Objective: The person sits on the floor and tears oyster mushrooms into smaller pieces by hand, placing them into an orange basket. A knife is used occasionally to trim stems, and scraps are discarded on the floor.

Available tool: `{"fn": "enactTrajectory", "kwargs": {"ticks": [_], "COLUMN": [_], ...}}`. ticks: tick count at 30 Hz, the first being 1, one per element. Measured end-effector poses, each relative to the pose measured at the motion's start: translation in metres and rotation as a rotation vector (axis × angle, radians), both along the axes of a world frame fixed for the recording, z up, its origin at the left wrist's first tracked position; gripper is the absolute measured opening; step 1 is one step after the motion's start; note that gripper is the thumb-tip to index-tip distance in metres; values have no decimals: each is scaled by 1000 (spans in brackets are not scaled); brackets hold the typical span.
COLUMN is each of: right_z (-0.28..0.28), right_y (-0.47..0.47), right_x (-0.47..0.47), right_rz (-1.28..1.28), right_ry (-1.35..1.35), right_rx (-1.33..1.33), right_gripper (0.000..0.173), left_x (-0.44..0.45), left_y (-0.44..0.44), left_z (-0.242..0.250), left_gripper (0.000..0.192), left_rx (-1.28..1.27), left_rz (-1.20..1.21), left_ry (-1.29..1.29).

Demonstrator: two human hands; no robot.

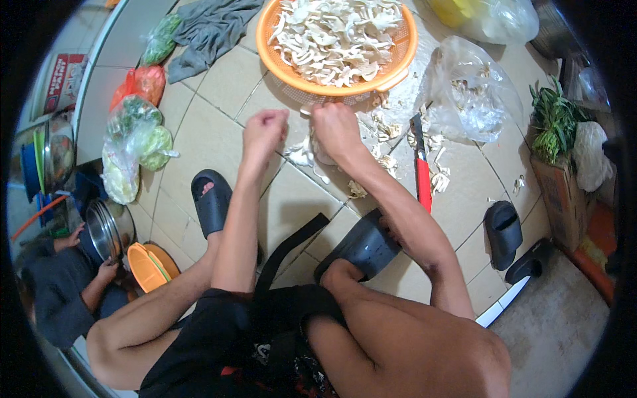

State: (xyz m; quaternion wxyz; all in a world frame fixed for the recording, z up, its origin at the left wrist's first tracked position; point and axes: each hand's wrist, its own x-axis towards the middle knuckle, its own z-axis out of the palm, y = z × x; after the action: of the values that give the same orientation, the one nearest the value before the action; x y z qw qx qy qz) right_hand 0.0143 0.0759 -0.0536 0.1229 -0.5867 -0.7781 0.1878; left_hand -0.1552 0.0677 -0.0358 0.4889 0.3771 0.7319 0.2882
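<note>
Torn white mushrooms point(338, 45) fill an orange plastic colander point(264, 35) on the tiled floor. My right hand point(336, 127) is closed on a white mushroom, part of which shows beside and below the fist. My left hand point(265, 130) is curled just to its left, apart from it; whether anything is between its fingers cannot be seen. Below both hands, white mushroom pieces point(301, 153) lie on the floor. A red-handled knife point(423, 181) rests right of my right hand, among mushroom scraps point(388, 129). Further right is a clear plastic bag point(477, 94) with mushroom bits.
Bagged vegetables point(122, 149) and a grey cloth point(209, 35) lie at the left. Another person point(74, 293) handles metal bowls point(107, 229) at lower left, near an orange basin point(149, 266). Leafy greens point(552, 124) top a cardboard box point(560, 199) at right, near dark slippers point(502, 234).
</note>
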Motion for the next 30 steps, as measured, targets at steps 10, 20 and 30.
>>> {"fn": "enactTrajectory", "kwargs": {"ticks": [10, 20, 30], "right_z": [56, 86, 92], "right_y": [-36, -11, 4], "right_x": [16, 46, 74], "right_rz": [-17, -305, -166], "right_ry": [597, 1106, 1136], "right_rx": [297, -256, -165], "right_gripper": [13, 18, 25], "left_x": [26, 45, 65], "left_y": [-7, 15, 34], "left_z": [50, 94, 111], "left_gripper": [23, 49, 51], "left_rx": [130, 276, 354], "left_rz": [-29, -264, -467], "left_ry": [-528, -370, -65]}}
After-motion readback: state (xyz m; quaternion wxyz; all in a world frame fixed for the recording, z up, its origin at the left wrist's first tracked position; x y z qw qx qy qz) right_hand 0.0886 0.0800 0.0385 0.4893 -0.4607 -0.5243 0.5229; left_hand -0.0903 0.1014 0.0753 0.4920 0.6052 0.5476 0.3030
